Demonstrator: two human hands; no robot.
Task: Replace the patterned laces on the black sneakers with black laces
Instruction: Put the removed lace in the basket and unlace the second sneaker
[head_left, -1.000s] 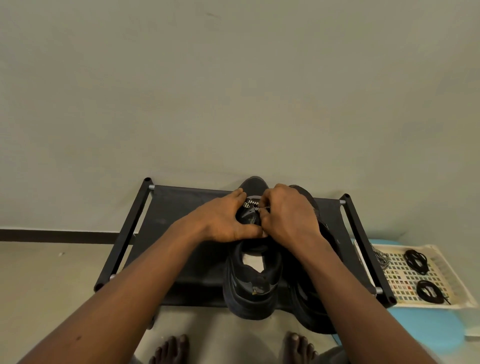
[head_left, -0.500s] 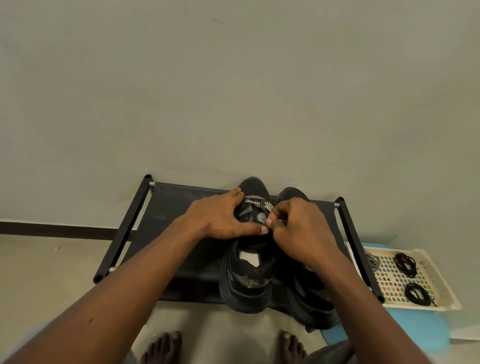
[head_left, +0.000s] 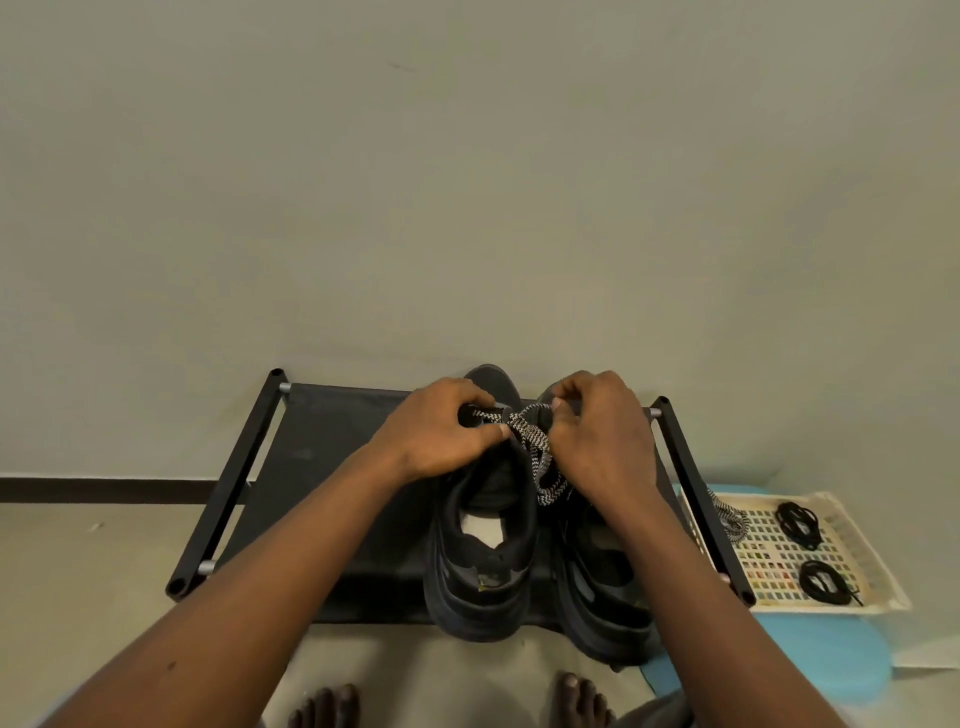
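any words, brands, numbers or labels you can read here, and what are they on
No text in this view can be read.
Heel of the left sneaker: a small yellowish mark, too small to tell whether it is lettering.
White tray: coloured squares show through its holes, no letters made out.
Patterned lace: zigzag weave only, no lettering.

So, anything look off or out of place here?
Nothing damaged. The left sneaker and right sneaker overhang the rack at the heels. The patterned lace hangs in loose loops between left hand and right hand, mid-unlacing. A second patterned lace lies at the left edge of the tray, beside two black laces.
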